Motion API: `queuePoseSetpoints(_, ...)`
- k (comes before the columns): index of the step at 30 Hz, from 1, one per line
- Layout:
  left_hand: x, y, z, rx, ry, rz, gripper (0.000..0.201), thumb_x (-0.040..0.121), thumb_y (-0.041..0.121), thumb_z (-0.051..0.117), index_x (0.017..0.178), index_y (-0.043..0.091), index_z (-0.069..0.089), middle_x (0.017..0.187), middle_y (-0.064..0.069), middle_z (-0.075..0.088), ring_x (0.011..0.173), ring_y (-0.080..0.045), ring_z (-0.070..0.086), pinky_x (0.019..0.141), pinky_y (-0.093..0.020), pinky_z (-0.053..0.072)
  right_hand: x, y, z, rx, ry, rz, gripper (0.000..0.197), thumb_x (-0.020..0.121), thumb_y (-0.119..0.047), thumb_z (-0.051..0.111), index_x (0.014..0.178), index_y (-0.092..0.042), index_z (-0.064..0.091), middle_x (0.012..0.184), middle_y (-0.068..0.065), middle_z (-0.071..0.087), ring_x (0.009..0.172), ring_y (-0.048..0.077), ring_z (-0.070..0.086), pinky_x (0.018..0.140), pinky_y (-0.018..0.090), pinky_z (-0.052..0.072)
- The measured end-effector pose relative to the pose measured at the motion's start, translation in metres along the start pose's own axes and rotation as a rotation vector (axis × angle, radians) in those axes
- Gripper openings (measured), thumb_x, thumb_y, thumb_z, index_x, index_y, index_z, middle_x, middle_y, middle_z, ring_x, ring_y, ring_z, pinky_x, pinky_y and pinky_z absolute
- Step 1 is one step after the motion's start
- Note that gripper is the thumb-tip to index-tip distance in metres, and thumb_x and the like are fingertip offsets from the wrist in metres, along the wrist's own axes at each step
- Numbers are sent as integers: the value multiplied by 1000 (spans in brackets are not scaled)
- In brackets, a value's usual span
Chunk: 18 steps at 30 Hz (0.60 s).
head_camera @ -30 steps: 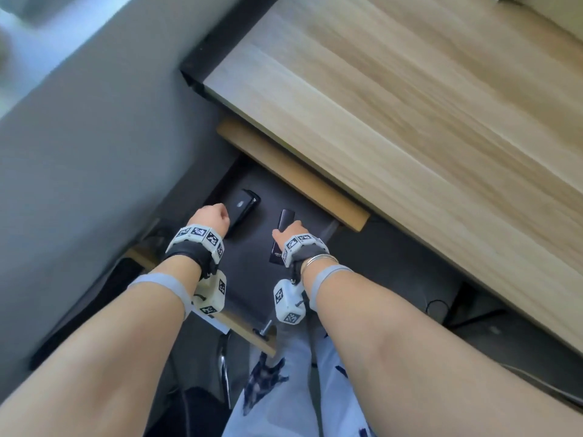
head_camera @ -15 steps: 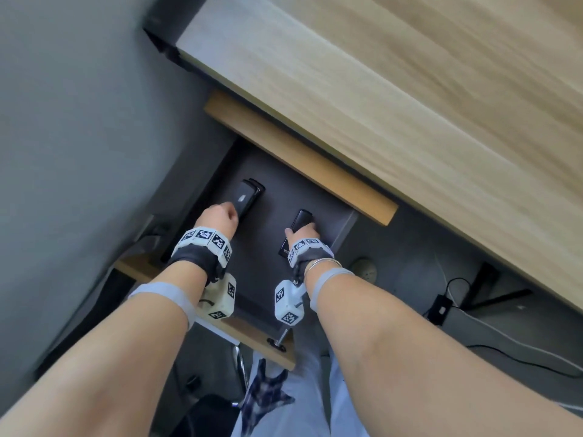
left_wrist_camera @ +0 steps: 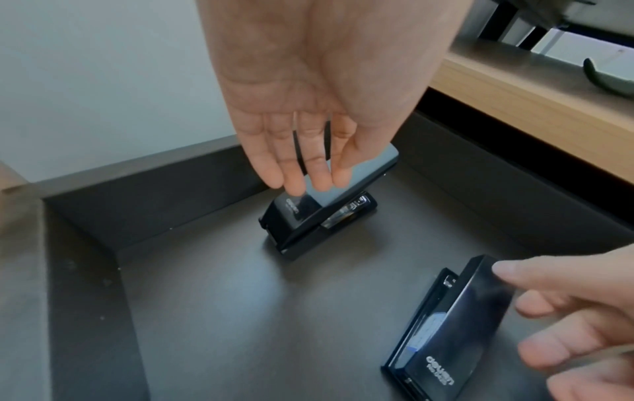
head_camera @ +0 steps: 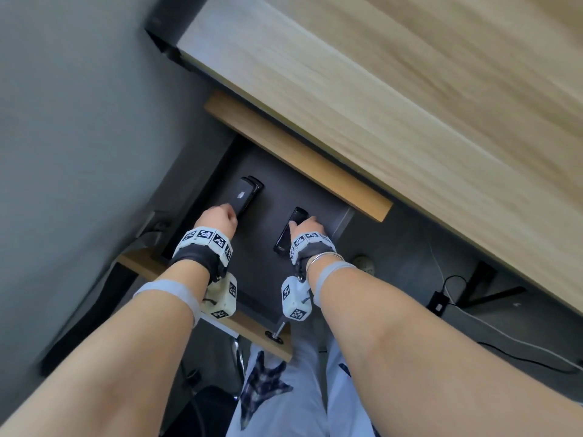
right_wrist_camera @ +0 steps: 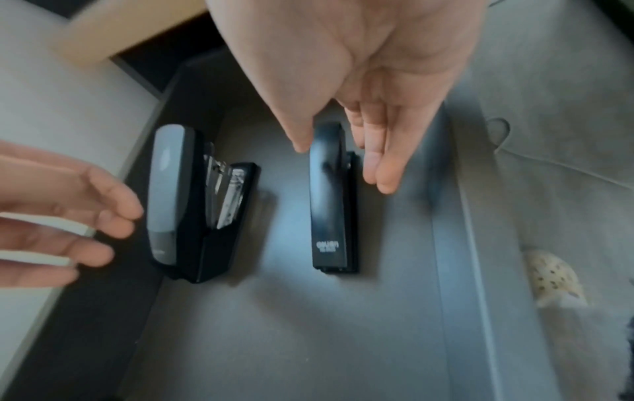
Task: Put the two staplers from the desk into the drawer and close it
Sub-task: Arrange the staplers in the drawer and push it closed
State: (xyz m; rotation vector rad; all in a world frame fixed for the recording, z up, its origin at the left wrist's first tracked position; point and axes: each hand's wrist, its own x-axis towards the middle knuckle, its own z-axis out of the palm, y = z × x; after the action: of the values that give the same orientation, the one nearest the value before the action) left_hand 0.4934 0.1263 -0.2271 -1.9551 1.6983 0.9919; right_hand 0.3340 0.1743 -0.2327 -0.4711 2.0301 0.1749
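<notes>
A: While both hands sit inside the open drawer (head_camera: 342, 219), what's on the L side?
B: L hand (head_camera: 217, 219) over the wider black stapler (head_camera: 243, 197), fingers straight, loosely together, tips at its top cover. Can't tell if touching. No grip.
A: Stapler pos?
B: Flat on the drawer floor, L half, near the L wall, nose toward the desk (head_camera: 394, 99). Staple channel visible in the R wrist view.
A: Center?
B: Bare dark floor between the two staplers, they're apart, roughly parallel.
A: R side?
B: Slim black stapler (head_camera: 289, 230) on the floor, R half. R hand (head_camera: 307, 228) above its far end, thumb on one side, fingers on the other, spread narrow, straight. Not closed round it; contact unclear, frame blurred.
A: Drawer?
B: Pulled out under the desk edge, wood front panel (head_camera: 252, 329) w/ metal knob (head_camera: 277, 332) near the person's lap.
</notes>
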Motion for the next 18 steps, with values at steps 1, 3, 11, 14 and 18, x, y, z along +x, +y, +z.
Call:
queuePoseSetpoints(1,-5,1,-2,-5,2,-4,28,88,10,40,103,7,63,105,-21,66,96,-38,63,80,-38,51,-4,0,-6,-35,25,-36,46,98,-34,42,133,-4,39,130,18,57,119,35,57,89,37,48)
queuePoseSetpoints(3,-16,2,-6,-20,13,-9,28,88,10,40,104,8,63,106,-22,66,97,-38,63,80,-38,50,-16,0,-17,-113,71,-143,40,100,-30,37,129,-4,43,125,19,60,116,35,59,86,36,49)
queuePoseSetpoints(11,-66,-2,-24,-20,26,-77,30,91,13,40,110,6,62,115,-20,65,108,-36,60,87,-37,48,-81,-21,-84,-448,324,-687,29,97,-11,34,108,-7,60,104,19,70,87,35,64,63,29,37)
queuePoseSetpoints(14,-81,-10,-26,-40,33,-118,28,90,15,41,107,7,62,113,-19,66,106,-35,61,85,-36,48,-101,-26,-120,-422,437,-846,28,98,-16,36,106,-7,61,101,18,69,91,36,65,65,31,38)
queuePoseSetpoints(18,-100,-31,-25,-53,-3,-220,26,90,15,42,108,8,59,112,-18,66,103,-34,62,82,-35,48,-105,-19,-167,-371,603,-913,26,96,-14,40,108,-6,62,107,15,67,101,32,60,79,34,44)
